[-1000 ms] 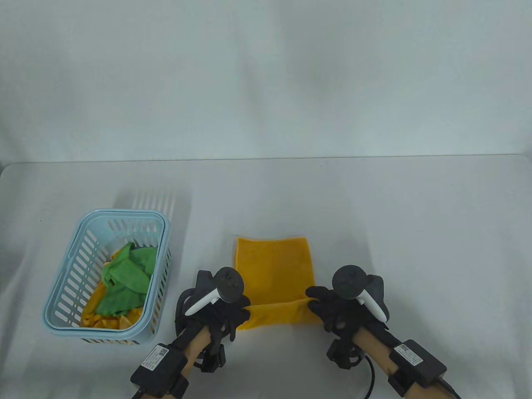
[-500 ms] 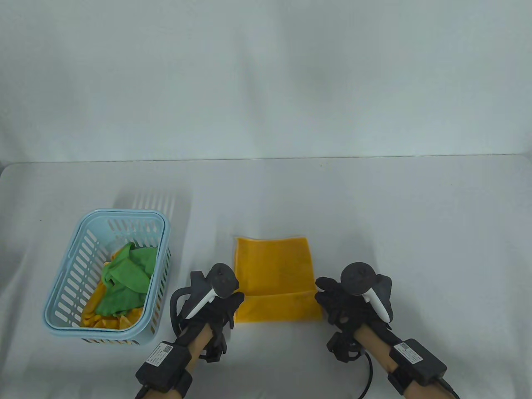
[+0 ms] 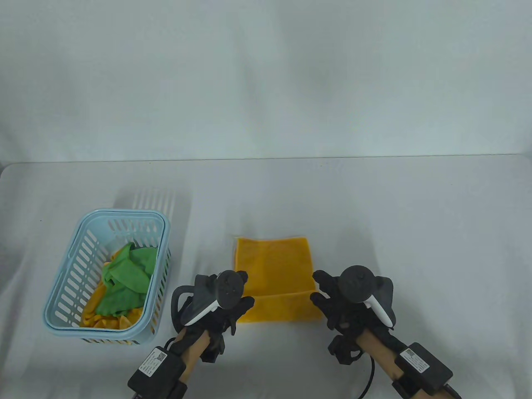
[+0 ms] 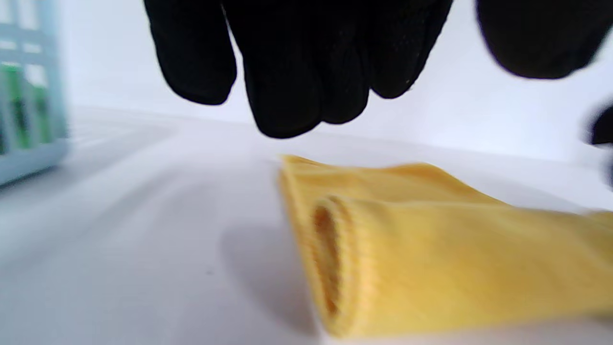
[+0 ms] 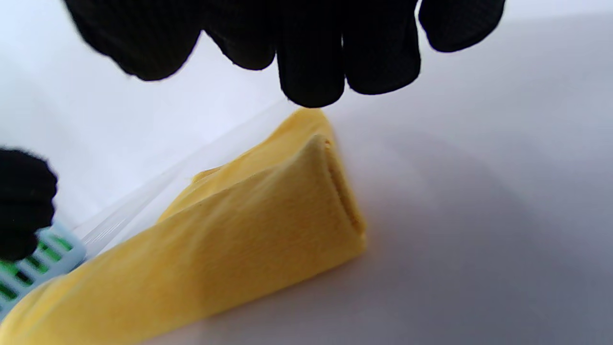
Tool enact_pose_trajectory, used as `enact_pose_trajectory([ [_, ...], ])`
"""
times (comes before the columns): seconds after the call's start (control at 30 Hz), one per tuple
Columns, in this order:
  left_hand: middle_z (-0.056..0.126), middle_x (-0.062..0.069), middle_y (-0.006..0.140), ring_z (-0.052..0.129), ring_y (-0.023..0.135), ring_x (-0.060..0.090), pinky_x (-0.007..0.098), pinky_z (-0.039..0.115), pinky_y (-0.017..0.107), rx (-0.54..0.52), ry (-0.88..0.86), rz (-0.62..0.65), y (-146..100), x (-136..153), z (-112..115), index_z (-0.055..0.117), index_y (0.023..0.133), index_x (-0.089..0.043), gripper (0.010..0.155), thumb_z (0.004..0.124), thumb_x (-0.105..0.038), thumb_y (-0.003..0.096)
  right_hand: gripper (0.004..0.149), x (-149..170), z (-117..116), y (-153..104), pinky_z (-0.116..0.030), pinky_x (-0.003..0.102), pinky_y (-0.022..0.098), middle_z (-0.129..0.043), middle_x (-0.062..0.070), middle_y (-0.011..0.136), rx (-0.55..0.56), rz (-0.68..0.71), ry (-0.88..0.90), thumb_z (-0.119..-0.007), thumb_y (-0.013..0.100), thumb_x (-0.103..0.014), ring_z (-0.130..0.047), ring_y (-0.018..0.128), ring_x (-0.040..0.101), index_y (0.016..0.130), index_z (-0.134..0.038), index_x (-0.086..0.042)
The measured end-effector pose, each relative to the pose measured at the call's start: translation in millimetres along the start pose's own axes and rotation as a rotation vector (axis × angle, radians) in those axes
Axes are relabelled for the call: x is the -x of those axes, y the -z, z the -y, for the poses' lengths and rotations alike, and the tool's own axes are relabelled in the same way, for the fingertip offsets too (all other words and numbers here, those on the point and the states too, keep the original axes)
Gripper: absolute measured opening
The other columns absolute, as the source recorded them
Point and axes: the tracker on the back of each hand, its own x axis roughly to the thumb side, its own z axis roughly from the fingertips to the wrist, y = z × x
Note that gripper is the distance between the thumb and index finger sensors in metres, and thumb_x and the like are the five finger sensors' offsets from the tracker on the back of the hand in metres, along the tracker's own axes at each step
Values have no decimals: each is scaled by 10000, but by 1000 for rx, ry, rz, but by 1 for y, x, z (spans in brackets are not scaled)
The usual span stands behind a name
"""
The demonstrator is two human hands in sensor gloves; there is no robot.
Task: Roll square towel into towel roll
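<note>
A yellow square towel [image 3: 272, 266] lies flat on the white table in the table view, its near edge turned over into a loose first fold [image 3: 284, 307]. My left hand [image 3: 237, 305] sits at the fold's left end and my right hand [image 3: 326, 297] at its right end. In the left wrist view the gloved fingers [image 4: 297, 72] hang above the towel [image 4: 431, 258] without touching it, and the fold's open end shows as a flattened tube. The right wrist view shows the same: fingers [image 5: 311, 52] hover above the towel [image 5: 239, 230].
A light blue slotted basket [image 3: 66, 266] stands at the left, holding crumpled green [image 3: 124, 278] and yellow cloths. Its wall also shows in the left wrist view as the basket [image 4: 28, 96]. The table's far edge [image 3: 266, 158] meets a white backdrop.
One second ago both hands held the near edge raised over the towel. They laid it down as a fold and let go; the hands now hover at its ends.
</note>
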Motion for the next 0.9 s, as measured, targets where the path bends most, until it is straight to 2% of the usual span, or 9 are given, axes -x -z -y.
enact_pose_trajectory([
  [0.07, 728, -50, 1025, 849, 900, 228, 510, 695, 700, 33, 10, 33, -2, -8, 6, 649, 994, -346, 690, 760, -547, 344, 667, -7, -4, -4, -626, 566, 649, -792, -16, 921, -16, 48, -67, -783, 318, -525, -779, 850, 309, 935, -616, -333],
  [0.17, 700, -43, 1041, 824, 922, 235, 516, 685, 706, 81, 100, 46, 1, -17, 19, 635, 1000, -339, 702, 762, -545, 341, 689, -14, -19, -4, -548, 570, 695, -627, -53, 1014, -126, 121, -173, -814, 326, -460, -649, 942, 295, 948, -537, -356],
  [0.27, 641, -37, 1067, 774, 958, 244, 517, 661, 724, 118, 213, 34, 8, -22, 35, 583, 1018, -327, 727, 758, -539, 345, 698, -11, -33, 0, -509, 578, 715, -577, -60, 1041, -148, 84, -291, -828, 327, -433, -585, 984, 300, 952, -528, -354],
  [0.37, 561, -35, 1096, 708, 999, 245, 514, 633, 745, 143, 275, 17, 14, -24, 45, 504, 1040, -325, 770, 755, -542, 345, 710, -5, -41, 5, -494, 588, 720, -563, -74, 1056, -167, 69, -334, -823, 323, -455, -564, 1001, 311, 960, -529, -351],
  [0.57, 440, -55, 1128, 610, 1051, 214, 499, 587, 781, 183, 272, -24, 21, -17, 56, 380, 1059, -346, 817, 758, -527, 357, 762, 3, -52, 12, -485, 584, 728, -463, -118, 1087, -191, 53, -405, -816, 323, -482, -528, 1024, 307, 977, -437, -388],
  [0.7, 419, -82, 1130, 594, 1055, 187, 483, 584, 788, 182, 291, -37, 23, -14, 59, 357, 1054, -373, 772, 736, -479, 389, 671, 3, -52, 12, -510, 575, 718, -495, -133, 1076, -155, 46, -389, -767, 363, -433, -558, 1014, 303, 963, -471, -402],
  [0.8, 486, -75, 1126, 645, 1044, 197, 488, 604, 779, 164, 269, -36, 23, -15, 54, 438, 1053, -374, 695, 699, -447, 413, 624, 4, -47, 14, -536, 571, 707, -557, -128, 1063, -148, 39, -342, -744, 372, -432, -593, 1001, 313, 955, -523, -398],
  [0.9, 578, -78, 1101, 728, 999, 207, 497, 636, 756, 141, 238, -39, 21, -13, 47, 525, 1036, -384, 669, 718, -461, 400, 608, 6, -39, 15, -579, 560, 687, -644, -107, 1028, -147, 24, -256, -749, 364, -448, -655, 968, 311, 942, -569, -389],
])
